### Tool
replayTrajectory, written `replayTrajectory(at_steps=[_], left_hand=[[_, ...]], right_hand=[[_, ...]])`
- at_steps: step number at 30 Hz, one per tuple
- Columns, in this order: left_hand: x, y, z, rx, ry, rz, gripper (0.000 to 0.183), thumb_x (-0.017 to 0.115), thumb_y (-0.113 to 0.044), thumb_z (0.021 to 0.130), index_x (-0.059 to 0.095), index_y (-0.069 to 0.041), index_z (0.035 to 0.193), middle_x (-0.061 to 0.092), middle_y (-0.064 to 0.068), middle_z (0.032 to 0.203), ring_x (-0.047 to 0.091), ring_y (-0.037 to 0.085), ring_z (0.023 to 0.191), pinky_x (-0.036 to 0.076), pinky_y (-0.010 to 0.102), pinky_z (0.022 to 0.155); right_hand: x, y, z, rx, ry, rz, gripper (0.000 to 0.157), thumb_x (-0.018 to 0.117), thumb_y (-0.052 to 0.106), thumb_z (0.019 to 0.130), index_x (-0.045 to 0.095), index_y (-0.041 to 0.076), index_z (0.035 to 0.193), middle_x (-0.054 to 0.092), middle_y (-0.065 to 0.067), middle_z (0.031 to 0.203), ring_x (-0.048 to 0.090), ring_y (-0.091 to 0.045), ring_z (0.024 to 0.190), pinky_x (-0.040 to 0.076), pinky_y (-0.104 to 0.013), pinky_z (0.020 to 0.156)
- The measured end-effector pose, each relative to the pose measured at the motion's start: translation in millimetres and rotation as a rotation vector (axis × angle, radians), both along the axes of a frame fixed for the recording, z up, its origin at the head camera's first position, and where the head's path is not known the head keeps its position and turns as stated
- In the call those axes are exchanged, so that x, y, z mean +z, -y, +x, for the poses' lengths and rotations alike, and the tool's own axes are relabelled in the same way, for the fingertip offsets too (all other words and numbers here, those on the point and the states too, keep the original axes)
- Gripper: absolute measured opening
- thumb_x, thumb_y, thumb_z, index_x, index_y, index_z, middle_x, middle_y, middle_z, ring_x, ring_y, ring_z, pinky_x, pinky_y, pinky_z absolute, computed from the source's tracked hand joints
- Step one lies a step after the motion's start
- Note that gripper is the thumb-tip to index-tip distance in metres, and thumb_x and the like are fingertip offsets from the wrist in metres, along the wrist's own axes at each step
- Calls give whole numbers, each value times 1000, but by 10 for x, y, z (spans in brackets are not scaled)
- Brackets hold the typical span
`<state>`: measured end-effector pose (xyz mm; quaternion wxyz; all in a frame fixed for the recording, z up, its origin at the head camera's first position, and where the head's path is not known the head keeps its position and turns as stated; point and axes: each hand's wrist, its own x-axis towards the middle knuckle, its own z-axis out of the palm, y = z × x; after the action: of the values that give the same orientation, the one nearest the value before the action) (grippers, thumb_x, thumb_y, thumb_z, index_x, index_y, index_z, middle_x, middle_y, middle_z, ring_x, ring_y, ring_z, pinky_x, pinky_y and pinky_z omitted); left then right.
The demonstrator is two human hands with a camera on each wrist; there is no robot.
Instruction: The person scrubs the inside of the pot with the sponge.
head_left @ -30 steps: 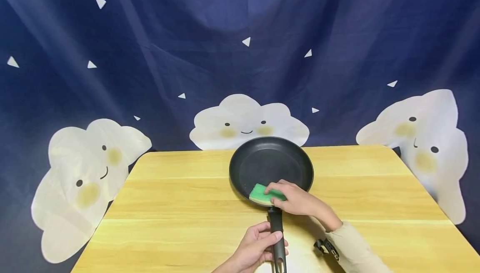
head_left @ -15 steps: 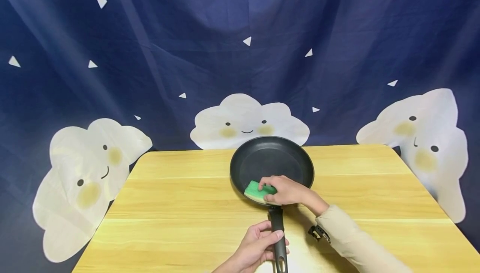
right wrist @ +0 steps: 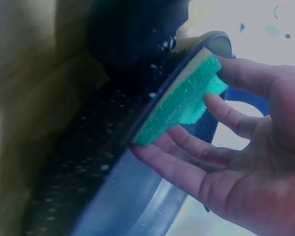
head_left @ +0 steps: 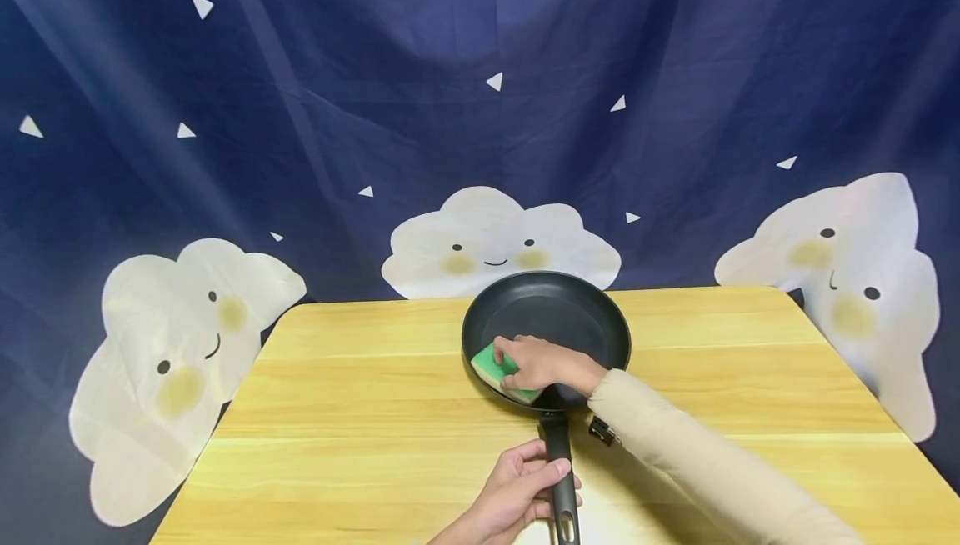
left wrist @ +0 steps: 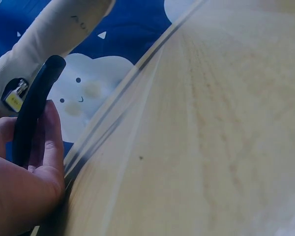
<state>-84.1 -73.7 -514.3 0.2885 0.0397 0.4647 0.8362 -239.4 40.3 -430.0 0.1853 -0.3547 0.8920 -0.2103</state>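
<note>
A black frying pan [head_left: 555,312] is over the wooden table, its handle [head_left: 557,445] pointing toward me. My left hand [head_left: 517,487] grips that handle, thumb on top and fingers wrapped beneath; the left wrist view shows the handle [left wrist: 34,108] between thumb and fingers. My right hand [head_left: 540,362] holds a green sponge [head_left: 489,362] with a pale yellow underside against the near left inner wall of the pan. In the right wrist view the sponge [right wrist: 182,101] lies along the rim, thumb and fingers spread around it. Pale specks dot the pan's outer side [right wrist: 83,162].
The light wooden table [head_left: 337,412] extends to both sides of the pan. Behind it hangs a dark blue cloth [head_left: 420,112] printed with white clouds and triangles. A small black device [head_left: 602,431] is strapped at the right sleeve [head_left: 690,437].
My right hand has slid the sponge leftward and away from me along the pan's near wall. The left hand keeps its grip on the handle, and the pan has barely shifted.
</note>
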Motion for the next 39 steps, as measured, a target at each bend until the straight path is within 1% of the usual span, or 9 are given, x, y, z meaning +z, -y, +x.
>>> replayTrajectory(at_steps=[9, 14, 16, 21, 24, 27, 31, 37, 39], left_hand=[[1, 7, 7, 13, 15, -1, 38, 67, -9, 99, 54, 11, 129, 73, 10, 90, 75, 19, 81, 63, 34, 72], [-3, 6, 1, 18, 1, 2, 36, 67, -9, 99, 54, 10, 127, 74, 9, 90, 75, 18, 81, 63, 32, 71], [-3, 4, -4, 24, -6, 2, 33, 67, -9, 98, 56, 9, 125, 74, 9, 90, 75, 19, 80, 63, 32, 71], [-2, 5, -6, 17, -13, 17, 23, 67, -7, 98, 59, 3, 117, 73, 9, 89, 75, 19, 80, 63, 32, 70], [-2, 5, -7, 15, -18, 21, 22, 67, -7, 98, 59, 2, 116, 73, 9, 89, 75, 19, 80, 63, 32, 70], [0, 0, -10, 13, -22, 22, 23, 67, -8, 98, 59, 2, 117, 74, 9, 90, 75, 19, 81, 63, 31, 69], [1, -9, -8, 4, -17, 34, 22, 66, -6, 98, 59, 2, 117, 74, 9, 91, 74, 18, 80, 63, 30, 67], [-5, -15, -9, 0, -9, 46, 18, 67, -6, 98, 59, -1, 113, 74, 9, 91, 74, 17, 79, 62, 30, 66], [-3, -17, -11, 1, -9, 42, 16, 67, -6, 98, 59, -2, 111, 74, 9, 91, 73, 17, 79, 62, 29, 65]], right_hand=[[-38, 282, -172, -80, -11, 65, 30, 68, 22, 100, 50, 9, 119, 51, -8, 97, 48, -25, 87, 41, -38, 73], [-49, 390, -277, -127, -48, 87, 29, 68, 23, 101, 47, 10, 115, 49, -10, 95, 50, -26, 85, 43, -38, 71], [-63, 418, -317, -147, -62, 87, 30, 69, 23, 100, 45, 10, 112, 49, -11, 95, 50, -27, 84, 44, -38, 70], [-103, 464, -408, -175, -112, 118, 33, 71, 22, 99, 45, 10, 114, 48, -13, 97, 51, -28, 82, 46, -39, 71], [-118, 474, -474, -195, -148, 145, 35, 71, 21, 99, 43, 10, 118, 48, -15, 101, 51, -30, 85, 49, -41, 73], [-119, 465, -533, -217, -157, 152, 36, 70, 20, 99, 42, 10, 120, 48, -19, 109, 51, -34, 92, 50, -45, 77], [-129, 428, -587, -218, -182, 171, 35, 69, 17, 99, 42, 10, 119, 46, -22, 115, 50, -38, 99, 51, -47, 79], [-180, 378, -690, -205, -290, 225, 34, 66, 14, 100, 43, 8, 124, 45, -24, 123, 49, -40, 104, 55, -47, 77], [-184, 353, -724, -199, -326, 238, 37, 66, 10, 98, 43, 6, 127, 44, -26, 126, 48, -41, 106, 57, -48, 76]])
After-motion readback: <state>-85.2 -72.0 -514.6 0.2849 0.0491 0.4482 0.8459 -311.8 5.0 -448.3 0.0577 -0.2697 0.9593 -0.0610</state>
